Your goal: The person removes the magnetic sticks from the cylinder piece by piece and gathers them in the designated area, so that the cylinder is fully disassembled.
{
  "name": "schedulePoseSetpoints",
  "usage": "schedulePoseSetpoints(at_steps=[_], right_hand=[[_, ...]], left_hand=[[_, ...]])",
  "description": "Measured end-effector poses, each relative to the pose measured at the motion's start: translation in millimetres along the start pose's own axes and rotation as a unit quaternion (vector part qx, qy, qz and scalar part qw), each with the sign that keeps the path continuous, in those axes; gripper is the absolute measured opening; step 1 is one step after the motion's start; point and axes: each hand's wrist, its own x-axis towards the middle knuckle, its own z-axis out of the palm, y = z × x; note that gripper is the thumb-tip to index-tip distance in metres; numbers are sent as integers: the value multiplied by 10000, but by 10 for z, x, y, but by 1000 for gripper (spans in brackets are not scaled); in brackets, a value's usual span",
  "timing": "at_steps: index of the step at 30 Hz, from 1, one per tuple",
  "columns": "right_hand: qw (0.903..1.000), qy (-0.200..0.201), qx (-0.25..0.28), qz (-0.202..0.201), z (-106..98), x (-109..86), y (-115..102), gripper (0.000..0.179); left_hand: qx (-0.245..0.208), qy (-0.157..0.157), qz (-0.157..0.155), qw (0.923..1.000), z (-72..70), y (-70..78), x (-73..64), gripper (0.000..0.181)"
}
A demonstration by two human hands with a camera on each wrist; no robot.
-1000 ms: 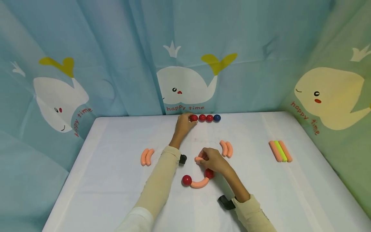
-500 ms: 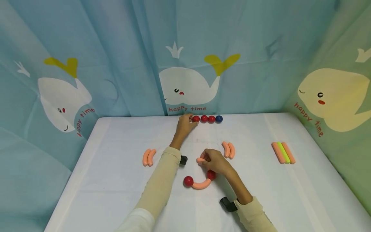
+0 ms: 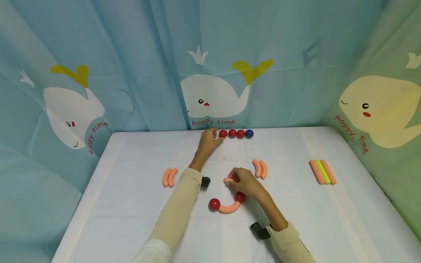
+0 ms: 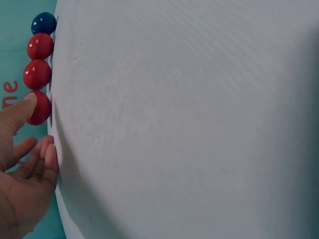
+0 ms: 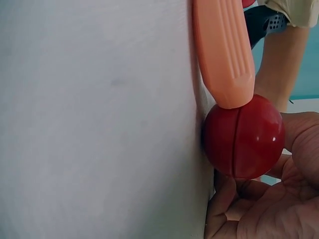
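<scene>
At the table's back edge my left hand [image 3: 208, 141] is beside a red ball [image 3: 223, 133], the leftmost of a row. In the left wrist view its thumb overlaps that ball, while the other fingers [image 4: 49, 159] stand apart from it, loosely bent. My right hand [image 3: 245, 180] pinches a short orange stick [image 3: 227, 180] between thumb and fingers. Below that hand, one curved orange stick [image 3: 229, 208] links a red ball [image 3: 214, 204] with another red ball [image 3: 240, 197]. The right wrist view shows this second ball close up against the stick's end, hiding the pinched piece.
Two more red balls and a blue ball [image 3: 249, 133] continue the back row. Curved orange sticks lie in pairs, one pair [image 3: 170, 177] at left, another [image 3: 260, 169] at right. Farther right are two straight orange sticks with a green stick [image 3: 323, 172] between them. A blue curtain [image 3: 148, 73] borders the table.
My left hand's fingers have come away a little from the red ball toward the left. My right hand keeps its pinch on the orange stick. The head view has shifted slightly.
</scene>
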Motion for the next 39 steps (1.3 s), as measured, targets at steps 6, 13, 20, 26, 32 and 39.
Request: schedulePoseSetpoints(at_steps=[6, 13, 20, 26, 32, 39], right_hand=[[9999, 102, 12, -95, -7, -29, 9, 19], [9999, 140, 9, 89, -69, -120, 21, 31], [9997, 19, -94, 230, -113, -330, -54, 46], [9975, 78, -289, 644, -67, -490, -112, 50], [9962, 153, -225, 826, -18, -530, -139, 44], [9977, 387, -380, 416, -37, -369, -108, 29]], left_hand=[[47, -179, -170, 9997, -88, 12, -131, 45], [331, -1298, 89, 9909, -251, 61, -416, 36], [256, -1890, 540, 9802, -330, 40, -780, 25], [117, -1794, 556, 9821, -371, 1, -1076, 21], [83, -1693, 422, 9846, -440, -45, -1331, 22], [189, -1576, 475, 9862, -528, -26, -1462, 27]])
